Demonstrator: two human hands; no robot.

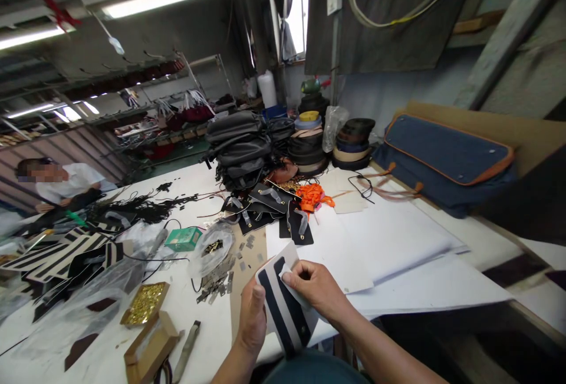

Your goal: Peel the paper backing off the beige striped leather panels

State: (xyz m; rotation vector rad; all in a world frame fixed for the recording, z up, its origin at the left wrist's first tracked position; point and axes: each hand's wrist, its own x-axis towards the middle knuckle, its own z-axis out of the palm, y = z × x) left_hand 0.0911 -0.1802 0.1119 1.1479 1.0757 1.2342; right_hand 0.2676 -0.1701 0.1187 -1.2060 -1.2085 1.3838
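Note:
A striped black-and-white panel (279, 301) is held upright and tilted near the table's front edge, just in front of my body. My left hand (254, 314) grips its left edge, with the thumb lying on the near side. My right hand (316, 286) is closed on a small white cloth (287, 275), which touches the upper right part of the panel. A small gold-coloured stud shows near the panel's lower right corner. Part of the panel's right side is behind my right hand.
On the white table (212, 195) lie metal plates (219, 284), a box of gold pieces (145, 303), an open carton (150, 345), black tagged pieces (267, 198) and orange straps (313, 196). A blue bag (446, 148) stands right. A person (66, 180) sits far left.

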